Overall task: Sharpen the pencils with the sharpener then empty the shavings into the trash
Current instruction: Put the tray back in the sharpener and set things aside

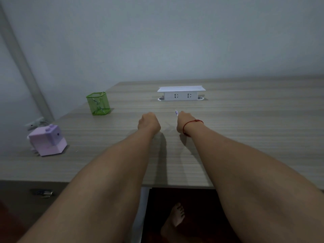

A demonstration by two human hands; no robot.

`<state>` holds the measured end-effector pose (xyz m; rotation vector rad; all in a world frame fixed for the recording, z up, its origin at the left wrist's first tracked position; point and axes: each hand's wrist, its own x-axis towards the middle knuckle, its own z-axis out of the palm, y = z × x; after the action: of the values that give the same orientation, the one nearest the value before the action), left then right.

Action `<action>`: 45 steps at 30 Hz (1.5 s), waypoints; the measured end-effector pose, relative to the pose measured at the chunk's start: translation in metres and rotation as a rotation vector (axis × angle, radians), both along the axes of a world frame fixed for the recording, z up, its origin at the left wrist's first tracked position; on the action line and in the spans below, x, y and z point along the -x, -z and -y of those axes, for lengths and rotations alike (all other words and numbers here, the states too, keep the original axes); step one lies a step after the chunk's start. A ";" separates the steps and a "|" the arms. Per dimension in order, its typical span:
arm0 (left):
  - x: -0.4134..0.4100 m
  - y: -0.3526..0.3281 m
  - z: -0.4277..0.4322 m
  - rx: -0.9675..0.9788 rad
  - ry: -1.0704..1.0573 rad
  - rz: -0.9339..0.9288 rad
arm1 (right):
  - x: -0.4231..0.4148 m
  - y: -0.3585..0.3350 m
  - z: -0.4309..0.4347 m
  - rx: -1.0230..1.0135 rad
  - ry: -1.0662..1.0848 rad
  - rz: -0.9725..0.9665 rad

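Observation:
Both my arms reach out over the wooden table (245, 137). My right hand (184, 122), with a red string on its wrist, grips a pencil (176, 112) whose purple end pokes out above the fist. My left hand (149, 122) is curled into a fist just left of it, and I see nothing in it. The lilac box-shaped pencil sharpener (47, 140) stands far to the left near the table's edge. A green mesh pencil cup (98, 103) with pencils inside stands at the back left.
A white raised socket box (181, 93) sits at the back middle of the table. A grey clip-like object (34, 124) lies behind the sharpener. A bare foot (176, 216) shows on the dark floor below the table's front edge. No trash bin is in view.

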<state>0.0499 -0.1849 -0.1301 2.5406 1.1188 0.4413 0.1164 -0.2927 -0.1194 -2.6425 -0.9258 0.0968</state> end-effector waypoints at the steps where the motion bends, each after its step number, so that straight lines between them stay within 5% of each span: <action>1: 0.003 -0.005 -0.001 -0.003 0.001 0.016 | 0.002 -0.003 -0.001 -0.039 0.018 -0.032; 8: 0.027 -0.071 -0.027 0.067 -0.074 0.309 | 0.023 -0.063 -0.029 -0.339 0.021 -0.184; 15: 0.065 -0.129 -0.081 0.090 -0.144 0.556 | 0.046 -0.116 -0.094 -0.458 -0.061 -0.068; 26: 0.115 -0.145 -0.195 -0.019 -0.224 0.606 | 0.075 -0.139 -0.220 -0.548 -0.219 -0.033; 40: 0.070 -0.120 -0.317 0.025 -0.215 0.829 | 0.048 -0.102 -0.353 -0.724 -0.243 0.022; 45: 0.056 -0.113 -0.334 0.035 -0.194 0.770 | 0.037 -0.098 -0.369 -0.752 -0.223 0.018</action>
<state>-0.0061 0.1495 -0.0175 1.9226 1.0284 1.2903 0.0792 0.0759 -0.0215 -1.8508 -1.0099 -0.1890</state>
